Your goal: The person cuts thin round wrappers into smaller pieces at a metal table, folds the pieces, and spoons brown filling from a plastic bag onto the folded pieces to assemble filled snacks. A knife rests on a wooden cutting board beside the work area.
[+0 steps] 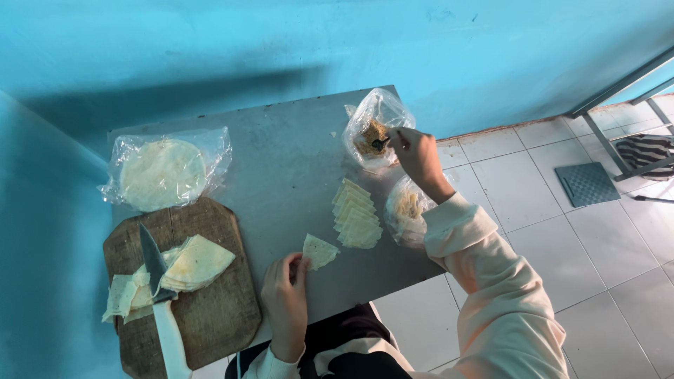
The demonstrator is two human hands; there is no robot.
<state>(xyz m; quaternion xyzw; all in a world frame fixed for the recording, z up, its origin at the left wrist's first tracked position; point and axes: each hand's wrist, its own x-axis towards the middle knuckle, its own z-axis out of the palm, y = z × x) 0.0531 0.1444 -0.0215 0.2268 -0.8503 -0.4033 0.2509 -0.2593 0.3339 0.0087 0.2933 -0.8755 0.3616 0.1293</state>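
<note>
The left hand (pixel 286 291) pinches a folded wrapper (pixel 319 250) flat on the desk (pixel 281 161), just beside the wrapper stack (pixel 357 214). The right hand (pixel 415 156) holds a spoon (pixel 380 142) in the filling bag (pixel 375 130) behind the stack. Best to scoop just a little and keep the wrapper steady.

The room is evenly lit by soft daylight that seems to come from the right, where the white floor tiles (pixel 562 231) are brightest. A broad dark shadow falls across the blue wall (pixel 210 84) behind the table (pixel 281 161) and deepens toward the lower left corner, which is dim. The grey tabletop has a dull sheen, no hard glare; the clear plastic bags (pixel 168 168) catch small white highlights. Everything looks fairly sharp, with slight softness at the raised hand (pixel 419 156). Straight lines bow near the edges, as from a wide lens, and the colours lean bluish.
</note>
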